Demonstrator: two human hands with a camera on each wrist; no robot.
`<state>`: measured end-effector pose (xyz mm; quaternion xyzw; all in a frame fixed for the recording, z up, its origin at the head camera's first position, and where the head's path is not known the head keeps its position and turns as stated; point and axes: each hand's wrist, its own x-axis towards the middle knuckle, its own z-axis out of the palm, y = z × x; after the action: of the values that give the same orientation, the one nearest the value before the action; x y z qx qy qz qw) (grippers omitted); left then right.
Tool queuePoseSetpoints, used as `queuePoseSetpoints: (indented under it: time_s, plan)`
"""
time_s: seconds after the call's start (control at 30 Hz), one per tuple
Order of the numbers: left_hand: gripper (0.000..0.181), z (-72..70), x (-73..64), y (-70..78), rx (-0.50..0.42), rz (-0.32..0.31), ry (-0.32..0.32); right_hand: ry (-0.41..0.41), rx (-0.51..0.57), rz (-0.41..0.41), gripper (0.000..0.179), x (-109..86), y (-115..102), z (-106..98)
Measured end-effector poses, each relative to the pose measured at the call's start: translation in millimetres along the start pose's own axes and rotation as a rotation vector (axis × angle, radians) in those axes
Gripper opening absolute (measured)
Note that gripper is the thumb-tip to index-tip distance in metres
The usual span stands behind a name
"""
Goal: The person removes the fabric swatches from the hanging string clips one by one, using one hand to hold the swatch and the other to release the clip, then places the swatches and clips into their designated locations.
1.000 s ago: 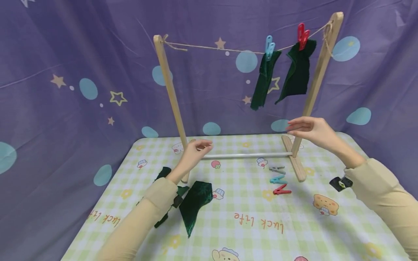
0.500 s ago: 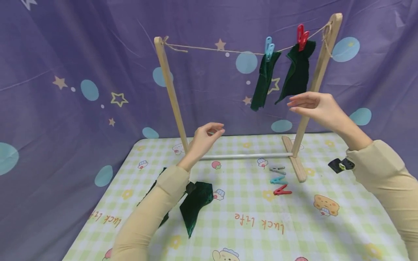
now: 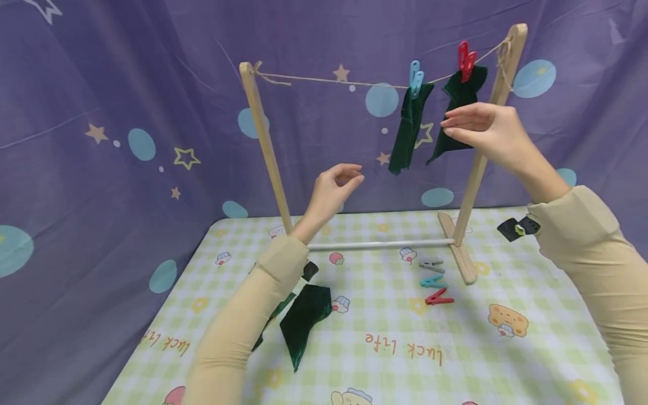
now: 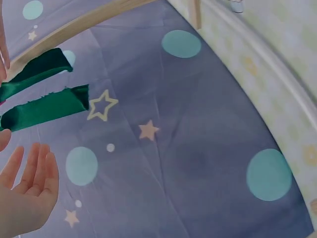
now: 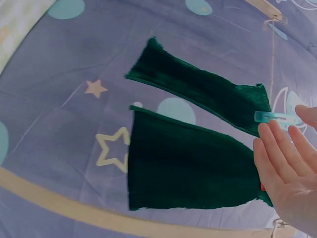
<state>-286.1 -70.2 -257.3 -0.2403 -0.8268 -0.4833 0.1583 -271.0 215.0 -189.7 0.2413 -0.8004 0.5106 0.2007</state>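
Observation:
My right hand point(image 3: 493, 135), empty with fingers loosely bent, is raised in front of a wide dark green cloth piece point(image 3: 458, 101) hanging from a red clothespin point(image 3: 466, 63). Left of that cloth, a light blue clothespin point(image 3: 416, 81) holds a narrow green strip point(image 3: 408, 135) on the string. In the right wrist view the fingers point(image 5: 280, 153) overlap the tops of both cloths. My left hand point(image 3: 334, 191) holds nothing either; it hovers lower, left of the strip, thumb and fingers apart. Another green cloth piece point(image 3: 306, 318) lies on the table near my left sleeve, which partly hides more green fabric.
A wooden stand with a left post point(image 3: 268, 152) and right post point(image 3: 473, 191) carries the string point(image 3: 329, 80); a white bar point(image 3: 379, 244) joins the posts below. Grey point(image 3: 432, 264), light blue point(image 3: 433, 282) and red point(image 3: 439, 297) clothespins lie on the checked tablecloth point(image 3: 374, 315).
Both hands have risen, the left one also shifting right; the right hand now overlaps the wide hanging cloth. The cloths and clothespins have stayed in place.

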Motion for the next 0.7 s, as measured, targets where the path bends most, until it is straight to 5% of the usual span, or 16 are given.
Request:
queuePoseSetpoints:
  time_s: [0.4,0.7]
  plan:
    - [0.031,21.9,27.5,23.8,-0.003,0.068,0.003,0.069,0.048,-0.030,0.027,23.8,-18,2]
    - [0.041,36.3,45.8,33.0,-0.009,0.051,0.017,0.075,-0.004,-0.025,0.035,39.4,-23,0]
